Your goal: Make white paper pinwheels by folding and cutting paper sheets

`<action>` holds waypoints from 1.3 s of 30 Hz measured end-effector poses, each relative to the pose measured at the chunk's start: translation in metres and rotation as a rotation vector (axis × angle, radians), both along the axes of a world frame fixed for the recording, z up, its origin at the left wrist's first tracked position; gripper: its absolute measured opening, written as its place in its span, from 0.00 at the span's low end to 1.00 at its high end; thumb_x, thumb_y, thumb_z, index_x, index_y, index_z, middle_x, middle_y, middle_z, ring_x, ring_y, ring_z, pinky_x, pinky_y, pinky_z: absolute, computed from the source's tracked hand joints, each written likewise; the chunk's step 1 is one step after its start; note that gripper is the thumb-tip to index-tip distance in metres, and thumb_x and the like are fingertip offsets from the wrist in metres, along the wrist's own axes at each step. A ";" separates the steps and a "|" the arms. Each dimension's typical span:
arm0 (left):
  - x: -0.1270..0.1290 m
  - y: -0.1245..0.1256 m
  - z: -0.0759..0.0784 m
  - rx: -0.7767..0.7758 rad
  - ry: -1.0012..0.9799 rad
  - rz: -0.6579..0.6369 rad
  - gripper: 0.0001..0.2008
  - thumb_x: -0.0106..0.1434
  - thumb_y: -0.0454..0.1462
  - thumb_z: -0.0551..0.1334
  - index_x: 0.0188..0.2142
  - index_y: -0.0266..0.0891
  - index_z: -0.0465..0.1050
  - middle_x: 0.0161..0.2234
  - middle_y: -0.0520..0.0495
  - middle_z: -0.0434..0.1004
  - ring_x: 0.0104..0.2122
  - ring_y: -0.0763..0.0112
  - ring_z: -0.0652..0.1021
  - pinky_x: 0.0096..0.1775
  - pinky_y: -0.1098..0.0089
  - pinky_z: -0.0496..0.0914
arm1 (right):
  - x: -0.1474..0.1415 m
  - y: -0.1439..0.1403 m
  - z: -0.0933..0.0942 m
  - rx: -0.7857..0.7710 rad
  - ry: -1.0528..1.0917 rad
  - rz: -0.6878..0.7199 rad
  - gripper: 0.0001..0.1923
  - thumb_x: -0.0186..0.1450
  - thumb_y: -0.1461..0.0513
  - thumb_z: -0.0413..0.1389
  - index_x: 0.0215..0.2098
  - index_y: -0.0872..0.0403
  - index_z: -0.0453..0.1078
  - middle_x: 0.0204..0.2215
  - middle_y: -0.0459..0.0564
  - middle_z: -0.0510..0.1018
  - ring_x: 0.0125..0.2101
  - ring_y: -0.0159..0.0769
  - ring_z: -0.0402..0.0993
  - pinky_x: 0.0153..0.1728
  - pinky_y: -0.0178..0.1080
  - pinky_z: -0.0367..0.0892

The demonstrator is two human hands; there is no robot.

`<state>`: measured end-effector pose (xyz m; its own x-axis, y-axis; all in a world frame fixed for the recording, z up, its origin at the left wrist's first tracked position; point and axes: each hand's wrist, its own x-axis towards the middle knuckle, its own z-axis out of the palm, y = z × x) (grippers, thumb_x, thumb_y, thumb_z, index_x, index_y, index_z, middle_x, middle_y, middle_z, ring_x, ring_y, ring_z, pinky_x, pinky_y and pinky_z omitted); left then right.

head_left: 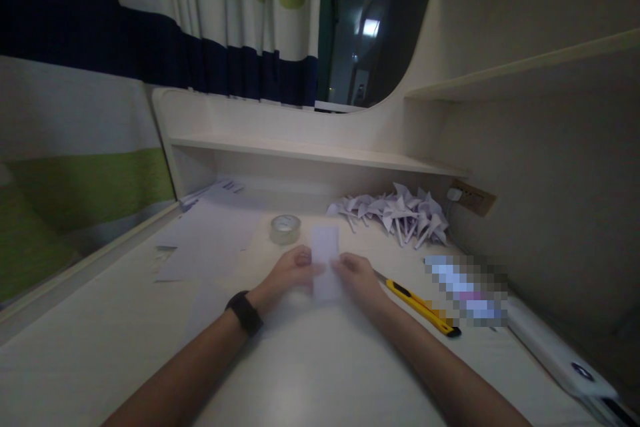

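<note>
A pale desk (305, 373) stands in a dim corner, with a curtain (240, 20) banded in white, green and navy hanging behind it at the left and a dark window (373, 27) beside the curtain, showing a bright light. A low shelf (300, 151) runs along the back of the desk, and at the right a white plug (454, 195) sits in a wall socket (479, 199). Over the middle of the desk, the left hand (287, 273) and the right hand (357, 275) hold a narrow white piece of paper (325, 287) between them, its long side pointing away from the person. The left fingers are pinched together on its left edge, the right fingers likewise on its right edge; motion blur hides whether the piece is folded. A black watch (245, 313) circles the left wrist. Just beyond the left hand lies a roll of clear tape (285, 238), and farther left several white sheets (215, 233) overlap. Toward the back right, white paper pinwheels (395, 210) are heaped together. A yellow utility knife (420, 307) lies slantwise just beside the right forearm, its blade end near the right hand. Beyond it are a pixelated patch and a long white object (555, 347) whose kind I cannot tell.
</note>
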<state>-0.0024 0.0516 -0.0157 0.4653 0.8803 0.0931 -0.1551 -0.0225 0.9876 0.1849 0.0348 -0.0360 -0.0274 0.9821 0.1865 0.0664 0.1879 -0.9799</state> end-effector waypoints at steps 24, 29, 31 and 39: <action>-0.023 0.015 0.009 0.255 0.348 0.264 0.19 0.51 0.43 0.69 0.41 0.35 0.79 0.39 0.42 0.81 0.36 0.59 0.77 0.38 0.64 0.67 | 0.021 0.011 0.005 -0.216 0.037 0.085 0.18 0.43 0.52 0.70 0.24 0.57 0.75 0.17 0.44 0.72 0.17 0.27 0.61 0.20 0.33 0.54; -0.022 0.009 0.010 0.152 0.286 0.087 0.17 0.50 0.42 0.70 0.37 0.33 0.80 0.32 0.42 0.81 0.30 0.64 0.76 0.34 0.66 0.67 | 0.018 0.009 0.001 -0.219 0.095 0.131 0.17 0.45 0.55 0.70 0.29 0.57 0.78 0.22 0.46 0.77 0.21 0.29 0.67 0.24 0.34 0.58; -0.022 0.008 0.010 0.117 0.270 0.042 0.16 0.50 0.42 0.70 0.35 0.32 0.81 0.30 0.42 0.81 0.27 0.66 0.75 0.32 0.68 0.66 | 0.018 0.009 -0.002 -0.225 0.154 0.155 0.18 0.45 0.56 0.70 0.32 0.56 0.78 0.24 0.47 0.79 0.23 0.31 0.70 0.27 0.35 0.60; -0.022 0.009 0.008 0.048 0.209 -0.013 0.11 0.50 0.40 0.70 0.29 0.33 0.80 0.24 0.47 0.78 0.22 0.72 0.71 0.26 0.72 0.61 | 0.015 0.005 0.003 -0.240 0.232 0.139 0.19 0.44 0.60 0.70 0.33 0.58 0.79 0.24 0.50 0.80 0.23 0.34 0.72 0.27 0.36 0.62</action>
